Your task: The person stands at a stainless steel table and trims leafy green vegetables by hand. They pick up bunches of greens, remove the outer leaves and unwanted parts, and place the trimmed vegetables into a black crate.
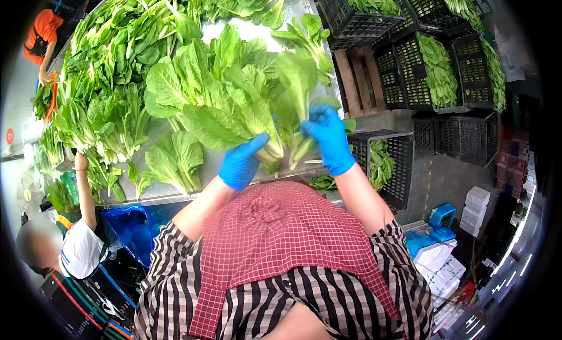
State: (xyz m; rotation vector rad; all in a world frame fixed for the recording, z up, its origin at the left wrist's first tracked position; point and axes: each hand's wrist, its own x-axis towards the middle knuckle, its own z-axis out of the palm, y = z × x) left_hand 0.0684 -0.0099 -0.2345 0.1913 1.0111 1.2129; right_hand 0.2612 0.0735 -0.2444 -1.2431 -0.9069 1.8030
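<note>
My left hand [243, 161], in a blue glove, is closed around the pale stem end of a head of leafy greens [250, 107], whose broad leaves point away from me. In my right hand [328, 136], also gloved in blue, is a single green leaf [297, 79], blurred, pinched near its stalk. Both hands are above the near edge of a metal table [162, 125]. Another small head of greens [175, 160] lies left of my left hand. A large pile of leafy greens [118, 54] covers the table's left side.
Black plastic crates [406, 72] of greens stand at the right, by a wooden pallet [358, 79]. A nearer black crate [399, 173] holds leaves beside the table. A person in white [83, 252] reaches into the pile from the left; another in orange [44, 28] stands beyond. A blue bag [131, 232] hangs below the table edge.
</note>
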